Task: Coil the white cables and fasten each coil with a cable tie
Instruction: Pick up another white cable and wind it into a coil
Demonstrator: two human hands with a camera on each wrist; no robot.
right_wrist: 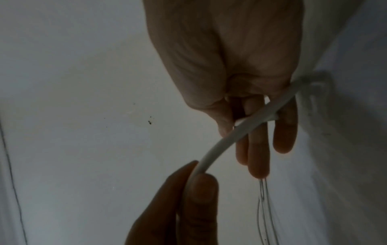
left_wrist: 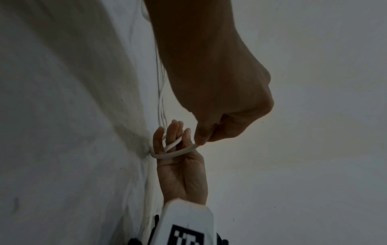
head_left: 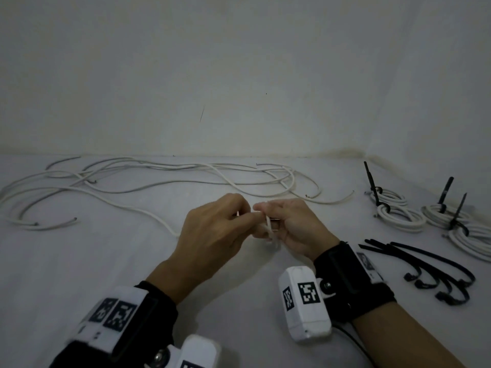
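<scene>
The left hand (head_left: 212,232) pinches the white cable (right_wrist: 211,153), probably feeding it, while the right hand (head_left: 289,229) holds the first loop around its fingers (left_wrist: 173,134) as a former.

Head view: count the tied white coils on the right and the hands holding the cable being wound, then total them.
Tied white coils: 3
Hands holding the white cable: 2, left hand and right hand
Total: 5
</scene>
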